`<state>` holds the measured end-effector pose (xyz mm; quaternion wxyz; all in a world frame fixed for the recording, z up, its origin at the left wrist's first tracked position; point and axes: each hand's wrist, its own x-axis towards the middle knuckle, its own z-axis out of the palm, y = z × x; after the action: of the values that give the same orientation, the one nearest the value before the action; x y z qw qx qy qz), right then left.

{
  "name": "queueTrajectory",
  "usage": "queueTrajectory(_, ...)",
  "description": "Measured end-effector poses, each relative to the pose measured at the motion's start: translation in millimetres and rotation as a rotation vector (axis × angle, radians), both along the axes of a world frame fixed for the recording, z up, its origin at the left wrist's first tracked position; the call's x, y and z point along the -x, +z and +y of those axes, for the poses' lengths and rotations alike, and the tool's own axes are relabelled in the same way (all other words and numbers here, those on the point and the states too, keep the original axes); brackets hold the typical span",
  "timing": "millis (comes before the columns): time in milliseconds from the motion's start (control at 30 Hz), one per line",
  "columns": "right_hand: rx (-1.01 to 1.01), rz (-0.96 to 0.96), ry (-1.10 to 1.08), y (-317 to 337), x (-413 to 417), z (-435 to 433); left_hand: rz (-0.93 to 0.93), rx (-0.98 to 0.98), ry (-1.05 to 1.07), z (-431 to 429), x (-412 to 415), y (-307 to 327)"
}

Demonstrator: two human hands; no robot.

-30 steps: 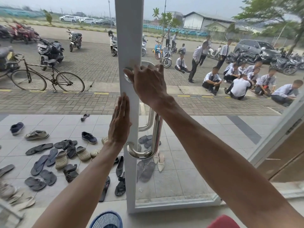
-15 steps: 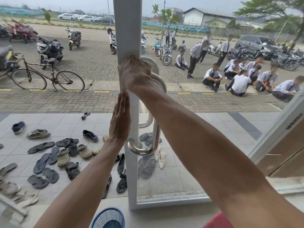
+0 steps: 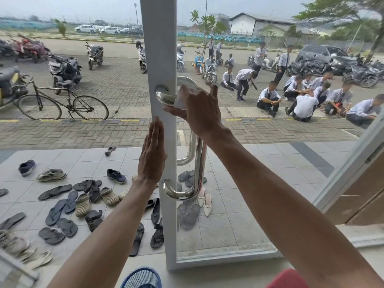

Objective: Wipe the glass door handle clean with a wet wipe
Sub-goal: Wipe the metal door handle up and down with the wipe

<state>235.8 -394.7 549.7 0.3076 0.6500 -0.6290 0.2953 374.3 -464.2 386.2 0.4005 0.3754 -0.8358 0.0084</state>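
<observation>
At the top bend of the tubular steel handle [image 3: 200, 165], a wet wipe [image 3: 180, 101] is gripped by the curled right hand [image 3: 200, 110]; the left hand [image 3: 152, 156] is laid flat on the white door frame [image 3: 160, 48].

Two bare arms fill the lower half of the frame. The left arm [image 3: 108, 235] enters from the lower left, the right arm [image 3: 280, 204] from the lower right corner. Both are lean and uncovered from frame edge to wrist. The left hand [image 3: 152, 161] sits at centre and the right hand [image 3: 199, 109] at upper centre, its tendons and knuckles standing out.
</observation>
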Motion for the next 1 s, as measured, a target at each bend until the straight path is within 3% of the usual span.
queueTrajectory(300,0.056,-0.399,0.005,-16.9,6.1,9.5,0.016,0.023,-0.033,-4.7,-2.2,-2.2)
queueTrajectory(500,-0.117,-0.798,0.411,-29.4,25.3,28.2,0.021,0.02,-0.03,-0.1,-1.3,-1.1)
queueTrajectory(633,-0.102,-0.81,0.467,-30.9,33.7,38.1,0.025,0.023,-0.025,1.1,-1.6,0.1)
queueTrajectory(867,0.019,-0.53,0.302,-22.0,33.0,42.8,0.023,0.019,-0.013,1.2,-1.1,0.4)
queueTrajectory(1000,0.067,-0.676,0.212,-50.9,35.1,54.4,0.024,0.019,-0.004,2.2,0.5,0.1)
